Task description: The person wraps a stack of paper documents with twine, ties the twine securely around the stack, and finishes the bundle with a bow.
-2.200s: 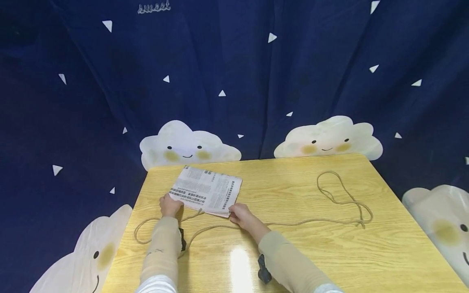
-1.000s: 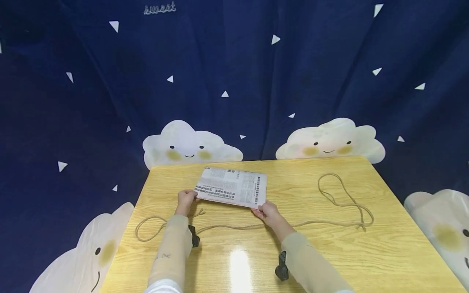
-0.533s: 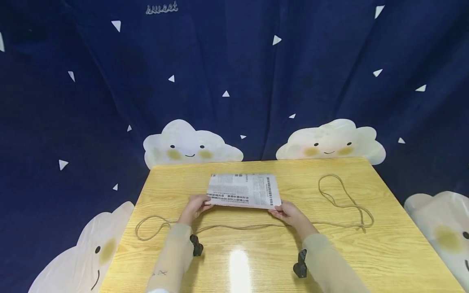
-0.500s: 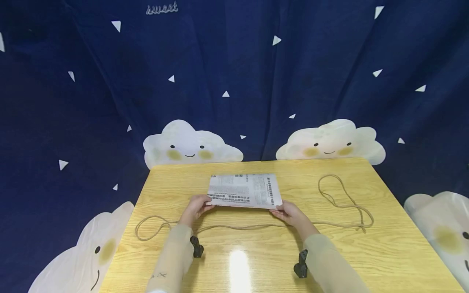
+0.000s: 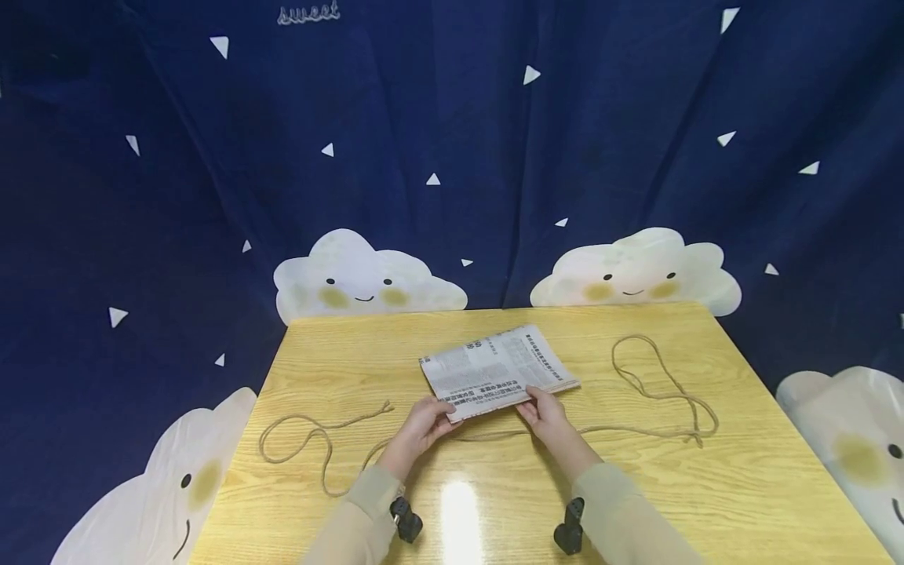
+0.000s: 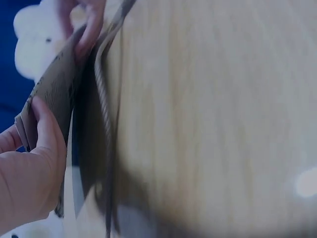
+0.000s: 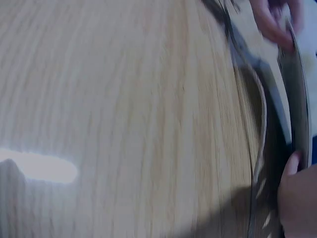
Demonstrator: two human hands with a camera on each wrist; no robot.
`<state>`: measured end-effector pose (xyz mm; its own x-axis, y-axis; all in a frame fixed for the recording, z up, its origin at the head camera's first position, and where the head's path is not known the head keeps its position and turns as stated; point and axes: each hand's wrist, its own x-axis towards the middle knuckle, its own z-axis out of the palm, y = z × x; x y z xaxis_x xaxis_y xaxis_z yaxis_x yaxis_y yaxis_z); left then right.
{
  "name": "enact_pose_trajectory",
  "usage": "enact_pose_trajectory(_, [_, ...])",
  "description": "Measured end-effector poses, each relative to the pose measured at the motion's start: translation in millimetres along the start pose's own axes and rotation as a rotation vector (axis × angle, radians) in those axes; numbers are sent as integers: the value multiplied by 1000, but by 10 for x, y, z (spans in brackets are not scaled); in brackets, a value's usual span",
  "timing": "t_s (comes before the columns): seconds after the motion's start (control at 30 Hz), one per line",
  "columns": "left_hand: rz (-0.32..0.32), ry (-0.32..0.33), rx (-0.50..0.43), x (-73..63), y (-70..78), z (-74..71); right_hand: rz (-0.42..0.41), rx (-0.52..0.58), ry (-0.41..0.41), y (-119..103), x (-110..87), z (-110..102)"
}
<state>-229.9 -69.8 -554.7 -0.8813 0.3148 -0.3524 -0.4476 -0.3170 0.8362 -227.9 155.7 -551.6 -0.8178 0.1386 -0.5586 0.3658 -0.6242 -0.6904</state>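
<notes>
A folded newspaper [image 5: 487, 369] is held off the table, turned at an angle with its right end farther back. My left hand [image 5: 424, 424] pinches its near left corner, and the left wrist view shows the thumb [image 6: 45, 119] on one face with fingers behind the folded layers. Along the near edge, right of the middle, my right hand [image 5: 547, 416] grips the newspaper with the thumb on top. In the right wrist view the newspaper [image 7: 299, 104] appears edge-on between both hands. Below it a thin brown rope [image 5: 621, 428] runs across the table, partly hidden by the left forearm.
The rope forms a loop at the right and a smaller bend at the left of the wooden table [image 5: 706, 502]. Behind the table hangs a dark blue curtain [image 5: 395, 118] with white clouds and triangles. Each wrist wears a black camera [image 5: 406, 519].
The newspaper was lifted from the left of the table and carried right, over the rope. It has since turned counterclockwise, and my right hand has shifted inward along its near edge.
</notes>
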Motion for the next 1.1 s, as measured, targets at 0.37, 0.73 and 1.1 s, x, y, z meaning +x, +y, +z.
enact_pose_trajectory(0.37, [-35,-63,-25,-56,-161,104,-60,-131,68,88,-53,-8])
enact_pose_trajectory(0.73, [2,42,-133,151,72,-216,57,-83,-162,-192,5,-270])
enact_pose_trajectory(1.1, [-22,-91,146,262,72,-153,61,-354,-374,-381,71,-566])
